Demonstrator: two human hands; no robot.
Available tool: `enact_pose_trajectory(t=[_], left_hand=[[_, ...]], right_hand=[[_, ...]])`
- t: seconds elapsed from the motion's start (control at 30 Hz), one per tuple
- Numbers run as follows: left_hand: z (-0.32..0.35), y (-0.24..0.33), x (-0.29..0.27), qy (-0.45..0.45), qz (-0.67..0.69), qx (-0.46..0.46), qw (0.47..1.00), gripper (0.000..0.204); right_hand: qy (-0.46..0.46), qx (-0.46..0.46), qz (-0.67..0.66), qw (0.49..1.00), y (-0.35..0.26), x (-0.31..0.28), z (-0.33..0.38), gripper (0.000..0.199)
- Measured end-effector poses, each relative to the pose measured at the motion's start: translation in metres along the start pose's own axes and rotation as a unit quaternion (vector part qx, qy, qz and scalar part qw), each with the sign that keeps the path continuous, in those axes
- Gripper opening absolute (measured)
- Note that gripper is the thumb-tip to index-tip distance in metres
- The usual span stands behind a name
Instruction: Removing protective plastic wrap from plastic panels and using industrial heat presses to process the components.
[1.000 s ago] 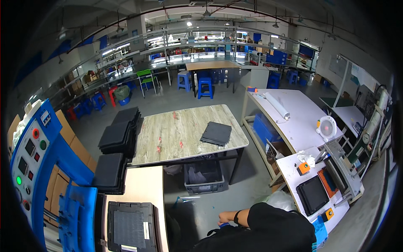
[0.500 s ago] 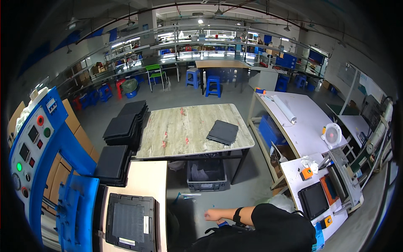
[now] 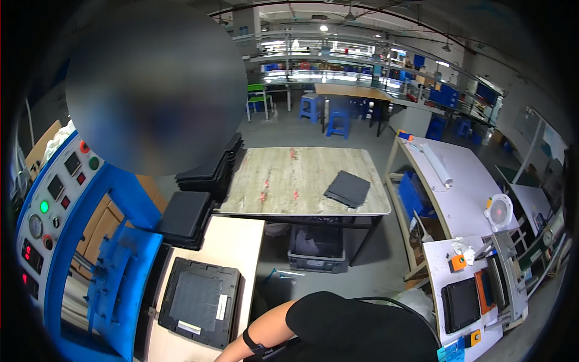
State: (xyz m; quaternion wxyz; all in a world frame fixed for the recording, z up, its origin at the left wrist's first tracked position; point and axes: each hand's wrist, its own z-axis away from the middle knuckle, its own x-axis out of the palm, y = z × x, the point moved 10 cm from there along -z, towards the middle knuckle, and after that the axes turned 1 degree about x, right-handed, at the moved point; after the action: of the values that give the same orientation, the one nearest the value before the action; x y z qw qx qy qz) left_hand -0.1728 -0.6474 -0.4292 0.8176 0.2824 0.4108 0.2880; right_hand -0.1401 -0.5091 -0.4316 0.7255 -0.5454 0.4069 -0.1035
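I have one black tray in front of me, lying on the pale surface, with one grey ribbed panel in its middle and two white labels along it. One bare forearm with one black strap reaches in near the tray's lower right; its hand runs past the lower edge, so I can't tell whether its grip is released or clenched, or which arm this is. To the left I see one blue press, with one green light lit.

Behind the tray sits one near black stack; I make out at least one more beyond, partly covered by a grey blur. One dark sheet pile, its count unclear to me, lies on the wood-grain surface, above one grey crate.

To the right, I count one black tablet-like panel and two orange boxes on the near white surface, then one roll and one fan beyond.
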Motion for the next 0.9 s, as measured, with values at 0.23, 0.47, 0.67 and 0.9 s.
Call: enact_pose_trajectory(t=[0.23,0.47,0.67,0.9], left_hand=[[0.035,-0.063,-0.022,0.058,0.158,-0.009,0.986,0.050],[0.053,-0.104,-0.011,0.124,0.309,-0.002,0.943,0.053],[0.095,-0.202,0.021,0.228,0.453,-0.077,0.859,0.058],[0.082,-0.191,0.038,0.163,0.553,-0.128,0.807,0.067]], right_hand=[[0.073,0.096,-0.253,0.960,0.045,0.031,-0.064,0.012],[0.037,0.122,-0.118,0.985,0.062,0.038,-0.075,0.006],[0.104,0.026,0.029,0.994,-0.143,-0.070,-0.027,0.021],[0.450,-0.286,0.094,0.841,-0.415,-0.166,0.153,0.029]])
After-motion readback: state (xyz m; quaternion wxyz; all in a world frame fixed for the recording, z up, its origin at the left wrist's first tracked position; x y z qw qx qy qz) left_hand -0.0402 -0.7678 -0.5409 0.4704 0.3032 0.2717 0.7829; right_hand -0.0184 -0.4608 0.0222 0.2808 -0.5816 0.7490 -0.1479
